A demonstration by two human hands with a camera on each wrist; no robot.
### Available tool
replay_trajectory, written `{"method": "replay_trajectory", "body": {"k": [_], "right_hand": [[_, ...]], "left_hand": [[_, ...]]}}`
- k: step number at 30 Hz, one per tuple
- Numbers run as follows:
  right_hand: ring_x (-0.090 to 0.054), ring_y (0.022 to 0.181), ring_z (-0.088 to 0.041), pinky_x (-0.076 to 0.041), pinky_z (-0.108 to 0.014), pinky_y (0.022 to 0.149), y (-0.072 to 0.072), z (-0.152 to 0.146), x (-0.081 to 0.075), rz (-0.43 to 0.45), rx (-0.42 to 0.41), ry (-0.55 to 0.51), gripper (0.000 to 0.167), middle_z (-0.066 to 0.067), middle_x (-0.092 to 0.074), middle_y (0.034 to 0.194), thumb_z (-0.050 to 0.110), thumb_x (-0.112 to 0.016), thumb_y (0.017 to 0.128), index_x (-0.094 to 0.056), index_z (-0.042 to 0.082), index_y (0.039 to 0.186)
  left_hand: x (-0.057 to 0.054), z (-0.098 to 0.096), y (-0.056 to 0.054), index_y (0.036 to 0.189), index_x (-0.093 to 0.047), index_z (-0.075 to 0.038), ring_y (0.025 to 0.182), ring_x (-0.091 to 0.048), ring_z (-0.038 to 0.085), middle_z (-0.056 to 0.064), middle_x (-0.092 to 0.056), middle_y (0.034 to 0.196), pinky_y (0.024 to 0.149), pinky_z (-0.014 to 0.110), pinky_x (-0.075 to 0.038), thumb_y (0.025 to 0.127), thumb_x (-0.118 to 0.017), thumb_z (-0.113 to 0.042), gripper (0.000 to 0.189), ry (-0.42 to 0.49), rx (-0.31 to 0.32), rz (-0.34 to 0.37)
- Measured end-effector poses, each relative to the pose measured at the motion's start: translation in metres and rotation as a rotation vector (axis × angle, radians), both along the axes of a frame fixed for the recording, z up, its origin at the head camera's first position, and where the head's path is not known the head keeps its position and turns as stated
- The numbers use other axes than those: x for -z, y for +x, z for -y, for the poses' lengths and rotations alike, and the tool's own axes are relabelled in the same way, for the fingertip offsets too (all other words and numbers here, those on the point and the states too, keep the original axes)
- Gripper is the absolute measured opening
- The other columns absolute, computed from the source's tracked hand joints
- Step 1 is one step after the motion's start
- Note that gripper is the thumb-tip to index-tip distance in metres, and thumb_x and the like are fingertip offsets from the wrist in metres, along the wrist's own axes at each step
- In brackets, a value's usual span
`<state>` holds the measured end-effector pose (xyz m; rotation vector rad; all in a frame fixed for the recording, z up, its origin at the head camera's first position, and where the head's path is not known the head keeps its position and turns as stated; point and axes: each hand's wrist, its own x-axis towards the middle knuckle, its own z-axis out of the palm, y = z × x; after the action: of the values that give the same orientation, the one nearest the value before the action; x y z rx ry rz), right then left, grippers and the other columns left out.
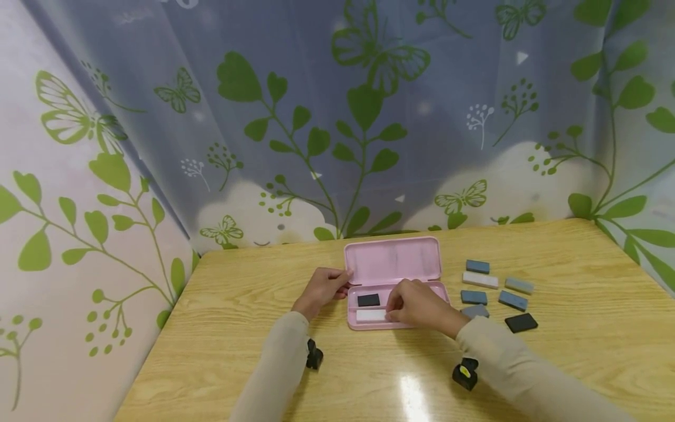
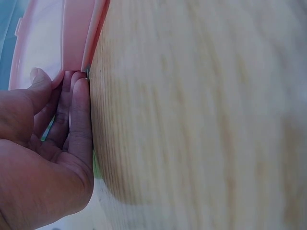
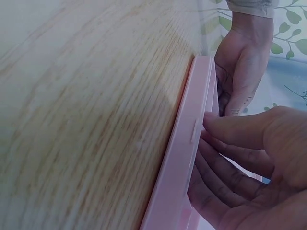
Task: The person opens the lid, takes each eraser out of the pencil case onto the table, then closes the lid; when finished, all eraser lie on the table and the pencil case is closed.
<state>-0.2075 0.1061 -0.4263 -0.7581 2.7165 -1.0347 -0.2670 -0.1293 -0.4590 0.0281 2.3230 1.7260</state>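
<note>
A pink pencil case (image 1: pixel 392 262) lies with its lid raised on the wooden table. In the head view my left hand (image 1: pixel 323 291) is at its left side by the hinge. The left wrist view shows that hand's thumb (image 2: pixel 40 81) on the lid edge and its fingers against the case. Inside the tray sit a black eraser (image 1: pixel 368 300) and, in the front compartment, a white eraser (image 1: pixel 371 316). My right hand (image 1: pixel 419 305) pinches the white eraser's right end; in the right wrist view its fingertips are partly hidden behind the case's front wall (image 3: pixel 180 143).
Right of the case lie several loose erasers, among them a blue one (image 1: pixel 477 266), a white one (image 1: pixel 480 280) and a black one (image 1: pixel 521 322). A leaf-printed curtain (image 1: pixel 316 117) stands behind the table (image 1: pixel 237 340). Black wrist mounts hang below both sleeves.
</note>
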Motion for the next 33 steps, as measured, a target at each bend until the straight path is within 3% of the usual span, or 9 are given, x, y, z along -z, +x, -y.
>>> {"method": "replay_trajectory", "body": {"k": [6,14,22,33], "right_hand": [[-0.064,0.072,-0.007,-0.056,-0.03,0.068,0.0017,0.0006,0.0002,0.007,0.017,0.006,0.007,0.0,-0.073,0.078,0.008,-0.084,0.083,-0.078,0.004,0.085],[-0.056,0.066,-0.007,-0.05,-0.028,0.063,0.0044,0.0024,0.0004,-0.007,0.031,0.042,0.011,0.006,-0.067,0.071,0.007,-0.082,0.084,-0.074,0.009,0.076],[-0.055,0.064,-0.007,-0.049,-0.027,0.06,0.0043,0.0021,-0.0021,-0.009,0.047,-0.023,0.015,0.006,-0.065,0.066,0.006,-0.084,0.082,-0.073,0.01,0.072],[-0.06,0.064,-0.008,-0.053,-0.028,0.061,0.0037,0.0007,0.0034,0.057,0.064,-0.121,0.014,0.004,-0.068,0.069,0.01,-0.087,0.08,-0.074,0.009,0.074]], "left_hand": [[0.0002,-0.0003,0.0003,0.109,-0.074,0.006,0.068,-0.059,0.008,0.005,-0.066,0.081,0.063,0.019,-0.055,0.103,-0.062,-0.02,0.029,0.001,0.005,-0.012],[0.0005,-0.0005,0.0006,0.107,-0.074,0.006,0.068,-0.059,0.008,0.005,-0.066,0.081,0.063,0.018,-0.054,0.103,-0.062,-0.021,0.03,-0.002,0.003,-0.009],[-0.0033,0.0006,0.0013,0.11,-0.074,0.005,0.073,-0.06,0.01,0.008,-0.069,0.087,0.068,0.023,-0.057,0.103,-0.062,-0.024,0.032,-0.008,0.014,0.0],[-0.002,-0.0001,0.0001,0.11,-0.075,0.002,0.073,-0.061,0.01,0.006,-0.068,0.086,0.067,0.021,-0.056,0.103,-0.063,-0.025,0.031,-0.023,-0.001,0.019]]}}
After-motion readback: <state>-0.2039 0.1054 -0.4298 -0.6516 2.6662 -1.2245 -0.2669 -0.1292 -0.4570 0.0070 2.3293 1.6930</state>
